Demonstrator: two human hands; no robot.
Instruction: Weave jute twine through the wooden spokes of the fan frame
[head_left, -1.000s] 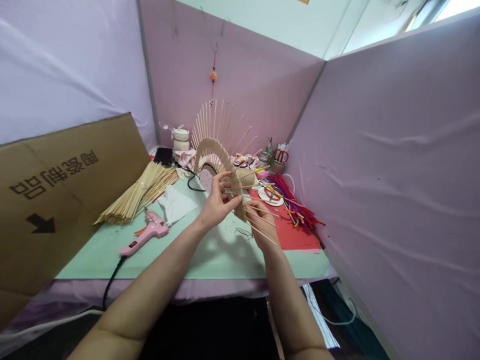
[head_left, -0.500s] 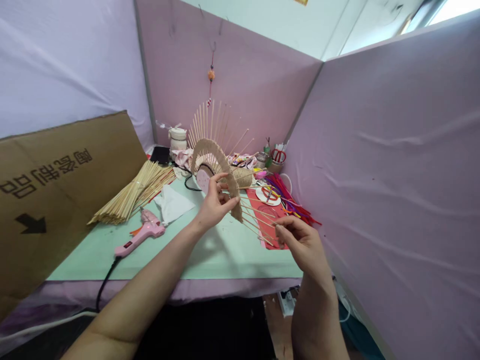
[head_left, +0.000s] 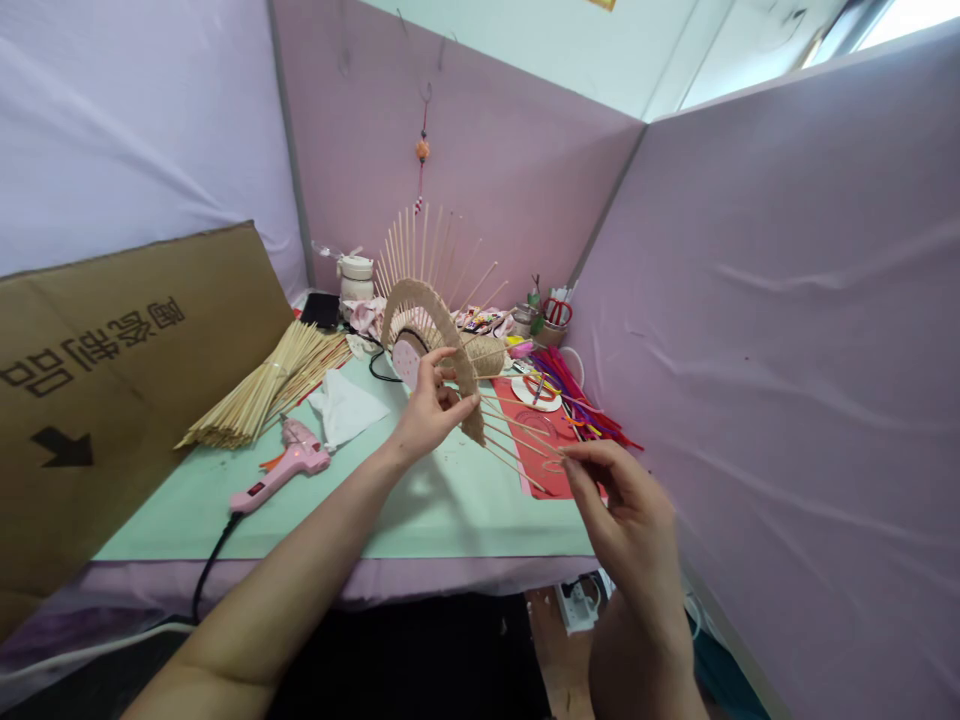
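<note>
In the head view, my left hand (head_left: 435, 405) grips the edge of a twine-covered ring (head_left: 420, 292) held upright over the table, thumb in front and fingers through the opening. Thin bamboo sticks (head_left: 431, 240) fan outward from the ring, at its top and right side. My right hand (head_left: 626, 505) is closed in a pinch beside the tips of the lower right sticks (head_left: 517, 425). A thin pale strand with a small loop (head_left: 553, 465) shows at its fingertips. Whether a stick tip is also between those fingers, I cannot tell.
A pink glue gun (head_left: 289, 465) and a white cloth (head_left: 345, 408) lie left, before a bundle of sticks (head_left: 259, 385). Behind the ring is a twine spool (head_left: 487, 355). Red sheet (head_left: 532, 480), colored pipe cleaners (head_left: 574, 395) and scissors (head_left: 557, 310) are right; a cardboard panel (head_left: 135, 380) stands left.
My right hand has moved a little right and away from the ring, still pinching. My left hand and the ring have barely moved.
</note>
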